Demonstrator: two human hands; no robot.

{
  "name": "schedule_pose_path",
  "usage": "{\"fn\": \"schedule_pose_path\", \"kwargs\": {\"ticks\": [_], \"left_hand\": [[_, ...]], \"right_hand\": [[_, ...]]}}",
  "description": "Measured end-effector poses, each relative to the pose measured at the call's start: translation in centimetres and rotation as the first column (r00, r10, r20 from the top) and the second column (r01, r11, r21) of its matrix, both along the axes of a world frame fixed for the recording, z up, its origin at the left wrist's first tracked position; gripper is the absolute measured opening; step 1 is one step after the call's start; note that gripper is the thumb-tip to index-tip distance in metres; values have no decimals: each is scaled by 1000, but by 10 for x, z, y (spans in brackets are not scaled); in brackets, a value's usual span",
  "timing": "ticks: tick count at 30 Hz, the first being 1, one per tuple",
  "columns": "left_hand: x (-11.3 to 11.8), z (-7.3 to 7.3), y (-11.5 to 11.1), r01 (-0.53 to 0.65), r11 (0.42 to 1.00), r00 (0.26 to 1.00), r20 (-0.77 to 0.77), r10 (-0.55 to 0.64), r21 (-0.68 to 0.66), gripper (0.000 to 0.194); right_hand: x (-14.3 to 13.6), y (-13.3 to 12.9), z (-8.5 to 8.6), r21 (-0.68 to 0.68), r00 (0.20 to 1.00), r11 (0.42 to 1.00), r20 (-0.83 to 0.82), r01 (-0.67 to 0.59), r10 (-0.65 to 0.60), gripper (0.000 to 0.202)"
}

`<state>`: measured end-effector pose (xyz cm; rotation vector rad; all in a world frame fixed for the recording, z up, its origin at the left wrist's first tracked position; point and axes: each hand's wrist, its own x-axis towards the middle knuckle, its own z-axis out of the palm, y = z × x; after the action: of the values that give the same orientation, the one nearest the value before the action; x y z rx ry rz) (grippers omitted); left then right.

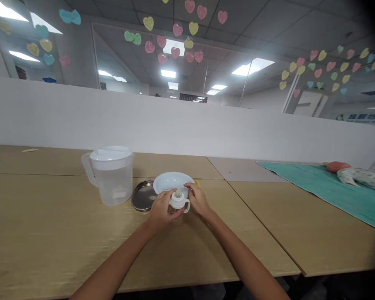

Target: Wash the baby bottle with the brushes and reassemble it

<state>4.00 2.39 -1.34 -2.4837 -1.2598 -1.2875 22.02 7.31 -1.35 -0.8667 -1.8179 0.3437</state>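
Note:
A baby bottle (177,201) with a white collar, a clear teat on top and a white side handle stands upright over the table. My left hand (161,208) is wrapped round its left side. Beside the handle, on the right, is my right hand (197,199), its fingers bent together over the near right rim of a white bowl (164,180). Whether those fingers hold something thin is too small to tell. A small yellow tip (197,183) shows just behind the right hand. The bottle's lower body is partly hidden by my left fingers.
Left of the bowl lies a round metal tray (139,202). A lidded clear plastic pitcher (114,183) stands further left. On the right, a green mat (325,187) bears a red rounded object (338,166) and patterned cloth (364,178). A white wall (175,129) borders the wooden table (65,237).

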Motion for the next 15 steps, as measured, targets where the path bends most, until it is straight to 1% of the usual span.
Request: {"fn": "schedule_pose_path", "kwargs": {"ticks": [2,5,7,9,10,13,15], "left_hand": [[-1,-2,1,10,1000,1000,12,-10,-20,61],[-3,-3,1,65,993,997,56,-60,-95,71],[-4,-2,0,122,981,990,89,-110,-153,73],[-4,1,-2,183,962,980,119,-161,-204,74],[-4,3,-3,209,950,974,132,-183,-230,74],[-4,8,-7,249,923,964,166,-207,-293,74],[-3,9,-8,259,914,961,175,-213,-313,74]], "right_hand": [[-2,-9,6,42,999,999,44,-4,2,28],[-10,-23,12,47,990,997,130,-59,52,26],[-16,-30,12,19,988,1000,155,-22,19,31],[-20,-32,12,-37,992,999,128,15,-10,35],[-21,-32,12,-73,994,997,105,5,3,35],[-16,-31,19,-152,993,983,51,-101,110,32],[-9,-32,28,-193,970,957,66,-217,233,31]]}}
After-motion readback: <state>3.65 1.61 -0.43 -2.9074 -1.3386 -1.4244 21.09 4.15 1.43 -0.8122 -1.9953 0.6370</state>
